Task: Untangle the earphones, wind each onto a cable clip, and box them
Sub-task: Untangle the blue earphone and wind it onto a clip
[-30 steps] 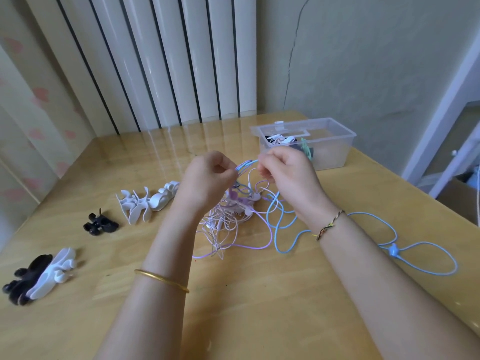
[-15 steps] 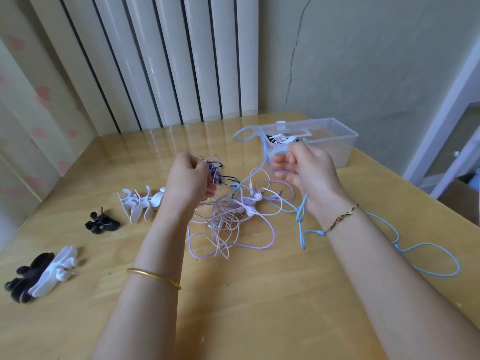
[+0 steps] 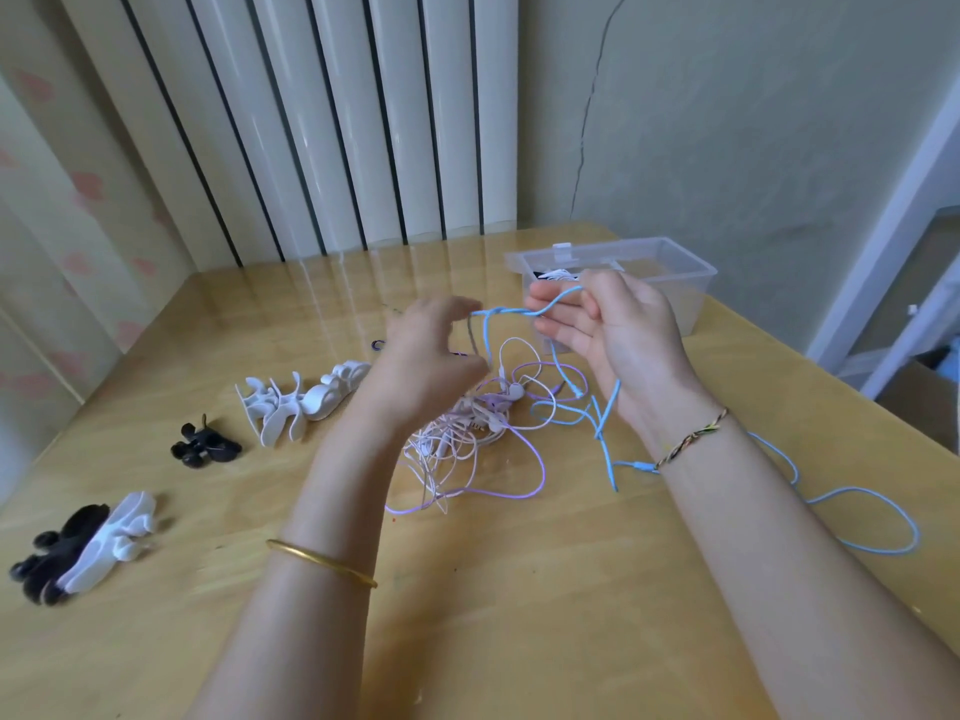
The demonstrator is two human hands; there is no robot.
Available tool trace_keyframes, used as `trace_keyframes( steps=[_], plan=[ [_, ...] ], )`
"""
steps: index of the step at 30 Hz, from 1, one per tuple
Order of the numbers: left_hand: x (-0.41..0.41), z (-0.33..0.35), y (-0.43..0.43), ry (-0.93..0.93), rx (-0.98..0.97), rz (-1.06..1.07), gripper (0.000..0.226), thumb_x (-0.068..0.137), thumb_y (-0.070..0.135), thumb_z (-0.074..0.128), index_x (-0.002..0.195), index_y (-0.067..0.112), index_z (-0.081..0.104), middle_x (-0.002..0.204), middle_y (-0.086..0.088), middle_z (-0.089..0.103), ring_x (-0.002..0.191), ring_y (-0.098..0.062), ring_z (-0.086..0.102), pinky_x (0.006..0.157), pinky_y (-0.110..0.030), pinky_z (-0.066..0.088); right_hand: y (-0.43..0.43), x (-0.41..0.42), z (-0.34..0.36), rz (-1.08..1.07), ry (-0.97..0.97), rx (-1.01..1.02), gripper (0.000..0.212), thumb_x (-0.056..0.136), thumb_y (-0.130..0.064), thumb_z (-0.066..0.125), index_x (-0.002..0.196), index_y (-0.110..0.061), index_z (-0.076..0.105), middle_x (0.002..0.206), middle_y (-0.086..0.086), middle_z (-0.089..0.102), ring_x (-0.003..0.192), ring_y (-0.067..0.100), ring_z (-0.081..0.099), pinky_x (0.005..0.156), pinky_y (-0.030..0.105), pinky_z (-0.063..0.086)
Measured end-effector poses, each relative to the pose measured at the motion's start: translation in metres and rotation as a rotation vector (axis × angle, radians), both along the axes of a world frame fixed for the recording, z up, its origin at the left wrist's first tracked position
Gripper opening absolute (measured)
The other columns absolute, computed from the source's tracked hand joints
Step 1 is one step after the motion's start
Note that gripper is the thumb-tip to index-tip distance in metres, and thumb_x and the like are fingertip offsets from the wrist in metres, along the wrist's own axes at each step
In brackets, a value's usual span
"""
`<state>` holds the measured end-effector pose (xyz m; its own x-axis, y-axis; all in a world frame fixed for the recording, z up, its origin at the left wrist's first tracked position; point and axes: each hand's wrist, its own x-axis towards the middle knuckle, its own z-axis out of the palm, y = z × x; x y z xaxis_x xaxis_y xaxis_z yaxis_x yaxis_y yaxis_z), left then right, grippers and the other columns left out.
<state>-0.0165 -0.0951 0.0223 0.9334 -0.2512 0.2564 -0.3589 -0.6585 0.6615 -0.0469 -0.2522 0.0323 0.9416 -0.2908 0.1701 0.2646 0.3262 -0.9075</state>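
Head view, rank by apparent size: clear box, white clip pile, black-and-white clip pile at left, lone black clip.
1. clear box, largest, though partly hidden.
2-3. white clip pile and black-and-white clip pile look alike; the latter sits nearer the camera, so unranked.
4. lone black clip, smallest.

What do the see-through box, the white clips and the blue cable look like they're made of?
The box: clear rigid plastic, probably; its contents show through the glossy walls. The white clips: moulded plastic or silicone, matte, with rounded lobes; I cannot tell which. The blue cable: likely a rubbery coating, thin and limp, lying in loose loops.
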Motion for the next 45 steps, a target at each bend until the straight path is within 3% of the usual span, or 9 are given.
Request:
trace_keyframes(
  steps=[4, 8, 14, 21, 24, 29, 35, 40, 45],
  plan=[
    [-0.008, -0.001, -0.008, 0.024, -0.111, -0.173, 0.045, 0.083, 0.002, 0.062, 0.121, 0.025, 0.060, 0.114, 0.003, 0.061, 0.102, -0.014, 0.057, 0.087, -0.024, 0.046, -0.001, 0.000, 0.001, 0.048, -0.023, 0.057, 0.035, 0.091, -0.001, 0.038, 0.058, -0.011, 0.035, 0.082, 0.019, 0.068, 0.081, 0.031, 0.071, 0.081, 0.041, 0.057],
    [-0.010, 0.005, -0.009, 0.008, -0.303, -0.160, 0.014, 0.094, 0.014, 0.057, 0.098, 0.019, 0.069, 0.090, -0.008, 0.069, 0.077, -0.011, 0.057, 0.073, -0.026, 0.048, -0.003, -0.001, 0.002, 0.047, -0.018, 0.072, 0.035, 0.091, -0.001, 0.037, 0.058, -0.011, 0.034, 0.082, 0.019, 0.067, 0.078, 0.030, 0.070, 0.079, 0.041, 0.057],
    [-0.008, 0.007, -0.003, 0.201, -0.606, 0.026, 0.023, 0.097, 0.013, 0.048, 0.083, 0.010, 0.066, 0.054, 0.005, 0.057, 0.045, -0.003, 0.051, 0.053, -0.015, 0.043, -0.010, 0.003, -0.002, -0.071, 0.062, 0.091, 0.035, 0.094, -0.007, 0.041, 0.059, -0.011, 0.037, 0.071, 0.013, 0.062, 0.067, 0.025, 0.066, 0.059, 0.030, 0.056],
    [-0.001, 0.014, 0.007, 0.420, -1.318, 0.164, 0.022, 0.100, 0.016, 0.040, 0.083, 0.015, 0.053, 0.067, 0.003, 0.071, 0.059, -0.008, 0.068, 0.059, -0.020, 0.054, -0.031, 0.010, -0.009, -0.242, 0.236, 0.052, 0.029, 0.091, -0.008, 0.038, 0.062, -0.013, 0.044, 0.063, 0.005, 0.055, 0.047, 0.012, 0.056, 0.043, 0.020, 0.047],
    [-0.001, 0.014, 0.006, 0.418, -1.477, 0.136, 0.019, 0.099, 0.014, 0.042, 0.082, 0.015, 0.052, 0.077, 0.001, 0.074, 0.074, -0.012, 0.072, 0.074, -0.025, 0.056, -0.040, 0.012, -0.011, -0.291, 0.268, 0.057, 0.027, 0.091, -0.010, 0.039, 0.064, -0.013, 0.043, 0.063, 0.004, 0.053, 0.046, 0.011, 0.054, 0.042, 0.019, 0.046],
    [-0.004, 0.016, -0.002, 0.281, -1.523, 0.069, 0.017, 0.099, 0.011, 0.040, 0.088, 0.012, 0.053, 0.105, -0.006, 0.071, 0.097, -0.016, 0.070, 0.083, -0.029, 0.054, -0.050, 0.015, -0.017, -0.319, 0.298, -0.150, 0.025, 0.092, -0.011, 0.040, 0.068, -0.012, 0.048, 0.063, 0.004, 0.050, 0.038, 0.008, 0.050, 0.038, 0.018, 0.043],
    [-0.017, 0.020, -0.017, 0.196, -1.392, -0.044, 0.023, 0.099, 0.007, 0.045, 0.078, 0.015, 0.049, 0.123, -0.004, 0.064, 0.057, -0.010, 0.065, 0.062, -0.024, 0.057, -0.056, 0.020, -0.037, -0.307, 0.459, -1.031, 0.025, 0.081, -0.022, 0.051, 0.057, -0.015, 0.049, 0.050, 0.007, 0.055, 0.034, 0.014, 0.051, 0.057, 0.032, 0.047],
    [-0.026, 0.018, -0.031, 0.253, -1.165, -0.130, 0.026, 0.100, 0.008, 0.041, 0.078, 0.015, 0.050, 0.120, 0.001, 0.059, 0.038, -0.007, 0.048, 0.047, -0.020, 0.047, -0.057, 0.012, -0.027, -0.055, 0.442, -1.018, 0.028, 0.085, -0.015, 0.049, 0.058, -0.012, 0.049, 0.057, 0.007, 0.057, 0.035, 0.013, 0.046, 0.036, 0.017, 0.035],
    [-0.035, 0.016, -0.042, 0.349, -1.065, -0.193, 0.022, 0.101, 0.012, 0.041, 0.082, 0.013, 0.052, 0.111, 0.004, 0.062, 0.039, -0.008, 0.047, 0.046, -0.022, 0.048, -0.071, 0.002, -0.016, 0.072, 0.543, -1.219, 0.025, 0.083, -0.011, 0.053, 0.057, -0.011, 0.052, 0.057, 0.004, 0.057, 0.043, 0.015, 0.052, 0.039, 0.018, 0.037]
  ],
)
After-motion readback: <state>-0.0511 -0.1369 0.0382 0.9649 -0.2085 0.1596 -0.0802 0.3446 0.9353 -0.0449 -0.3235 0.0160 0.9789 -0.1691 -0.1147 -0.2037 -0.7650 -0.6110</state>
